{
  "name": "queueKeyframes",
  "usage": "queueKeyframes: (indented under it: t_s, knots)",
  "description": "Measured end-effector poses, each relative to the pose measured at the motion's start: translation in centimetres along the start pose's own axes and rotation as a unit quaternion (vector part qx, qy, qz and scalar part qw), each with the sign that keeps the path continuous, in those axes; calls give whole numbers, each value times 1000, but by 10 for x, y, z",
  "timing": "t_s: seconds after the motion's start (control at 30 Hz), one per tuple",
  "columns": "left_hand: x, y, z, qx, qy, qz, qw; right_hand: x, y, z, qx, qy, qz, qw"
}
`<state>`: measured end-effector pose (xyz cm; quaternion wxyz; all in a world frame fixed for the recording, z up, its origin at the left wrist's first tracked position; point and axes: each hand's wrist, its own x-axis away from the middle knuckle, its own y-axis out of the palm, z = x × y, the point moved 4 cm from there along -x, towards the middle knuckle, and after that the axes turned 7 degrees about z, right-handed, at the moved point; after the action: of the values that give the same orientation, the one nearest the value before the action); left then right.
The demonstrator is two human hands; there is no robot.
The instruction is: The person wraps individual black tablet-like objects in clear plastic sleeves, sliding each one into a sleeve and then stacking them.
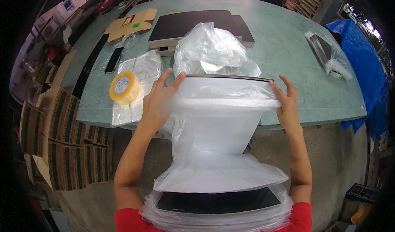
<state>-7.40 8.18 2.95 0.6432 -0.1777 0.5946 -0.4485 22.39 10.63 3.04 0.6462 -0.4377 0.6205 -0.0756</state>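
At the near edge of the table, a white panel with a dark top edge (218, 127) stands tilted toward me, clear plastic film (230, 103) gathered across its upper part. My left hand (159, 99) grips its upper left corner, the index finger raised and the thumb near the edge. On the upper right corner my right hand (288, 104) holds the panel and the film between thumb and fingers. Below, close to my body, lies a black flat panel (218, 201) among layers of clear plastic (218, 223). What supports these layers is hidden.
On the green table (284, 39) lie crumpled clear plastic (216, 47), dark panels (193, 24), a tape roll (124, 88) on folded plastic bags (144, 67), a phone (114, 60), flat cardboard (131, 23) and a bagged dark item (325, 49). Stacked cartons (70, 150) stand left; a blue tarp (362, 63) hangs right.
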Motion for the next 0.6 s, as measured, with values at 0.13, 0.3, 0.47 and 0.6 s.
queueKeyframes:
  t_s: [0.13,0.3,0.47,0.6]
  knots:
    - [12,-13,-8,140,68,25,987,12,-18,23,-247,117,-76,959]
    - [57,5,-48,679,-291,-246,628,59,1,54,-686,355,-304,558]
    - [203,91,-65,609,-490,-418,464,196,71,23,-685,513,-429,289]
    - [252,168,-67,553,-517,-380,532,322,135,64,-542,579,-429,432]
